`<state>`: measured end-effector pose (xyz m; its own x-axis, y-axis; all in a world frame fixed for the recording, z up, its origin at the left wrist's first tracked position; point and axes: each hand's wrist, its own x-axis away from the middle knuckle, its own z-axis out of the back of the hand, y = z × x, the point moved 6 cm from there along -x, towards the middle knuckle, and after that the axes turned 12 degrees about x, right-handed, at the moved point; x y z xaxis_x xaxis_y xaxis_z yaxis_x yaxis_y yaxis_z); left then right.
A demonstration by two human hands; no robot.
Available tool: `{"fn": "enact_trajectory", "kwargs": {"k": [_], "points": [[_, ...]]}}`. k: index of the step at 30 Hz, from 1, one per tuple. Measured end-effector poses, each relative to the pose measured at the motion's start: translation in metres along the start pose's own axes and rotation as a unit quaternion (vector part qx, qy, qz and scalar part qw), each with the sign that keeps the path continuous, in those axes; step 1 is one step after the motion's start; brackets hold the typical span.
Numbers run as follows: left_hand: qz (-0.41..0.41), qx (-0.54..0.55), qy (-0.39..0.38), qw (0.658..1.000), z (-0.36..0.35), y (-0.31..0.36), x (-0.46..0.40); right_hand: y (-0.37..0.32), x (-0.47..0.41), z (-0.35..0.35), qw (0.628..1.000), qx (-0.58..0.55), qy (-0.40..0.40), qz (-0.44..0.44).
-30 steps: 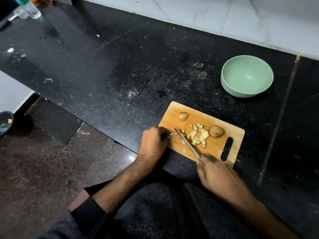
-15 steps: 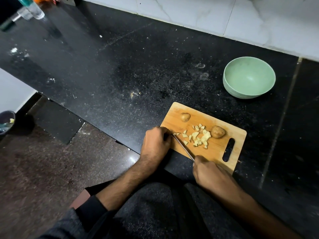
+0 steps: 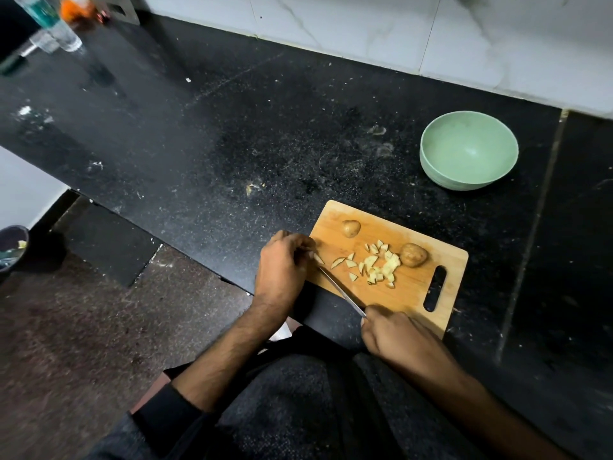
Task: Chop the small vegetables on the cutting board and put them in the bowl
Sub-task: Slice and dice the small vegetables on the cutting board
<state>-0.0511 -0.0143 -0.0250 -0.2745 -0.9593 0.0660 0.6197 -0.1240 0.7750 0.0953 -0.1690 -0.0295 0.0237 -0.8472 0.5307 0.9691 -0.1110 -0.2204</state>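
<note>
A wooden cutting board [image 3: 411, 293] lies at the near edge of the black counter [image 3: 232, 144]. Two small whole potatoes sit on it, one at the far left [image 3: 351, 228], one at the right [image 3: 413, 254]. A heap of pale chopped pieces [image 3: 376, 267] lies between them. My right hand [image 3: 394, 336] grips the handle of a knife [image 3: 341, 290], whose blade slants across the board's left part with its tip by my left hand. My left hand [image 3: 282, 267] rests at the board's left edge with curled fingers pinching a small potato piece [image 3: 318, 258]. An empty green bowl [image 3: 468, 149] stands beyond the board.
A plastic water bottle [image 3: 49, 24] and some orange item [image 3: 78, 9] stand at the counter's far left corner. White tiled wall runs behind the counter. A dark bin [image 3: 11, 250] sits on the floor at the left. My lap is below the counter edge.
The knife has shifted left across the board, its tip now right beside my left hand's fingers. My right hand followed slightly left; chopped pieces are spread a little more.
</note>
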Motion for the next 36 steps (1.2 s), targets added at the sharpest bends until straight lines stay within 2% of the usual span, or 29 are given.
{"fn": "enact_trajectory", "kwargs": {"k": [5,10,25,36], "points": [[0.042,-0.008,-0.029,0.999,-0.007,-0.005,0.002,0.011,-0.002,0.007,0.999,-0.003,0.038,-0.036],[0.034,-0.033,-0.041,0.998,-0.014,-0.003,0.001,0.028,0.006,0.004,0.997,-0.023,0.031,-0.062],[0.011,-0.079,-0.053,0.995,-0.018,0.011,0.005,-0.003,-0.009,0.021,0.999,-0.013,0.047,-0.019],[-0.013,-0.055,-0.067,0.996,-0.023,0.009,0.005,0.015,0.016,0.014,0.998,-0.009,-0.035,-0.053]]}}
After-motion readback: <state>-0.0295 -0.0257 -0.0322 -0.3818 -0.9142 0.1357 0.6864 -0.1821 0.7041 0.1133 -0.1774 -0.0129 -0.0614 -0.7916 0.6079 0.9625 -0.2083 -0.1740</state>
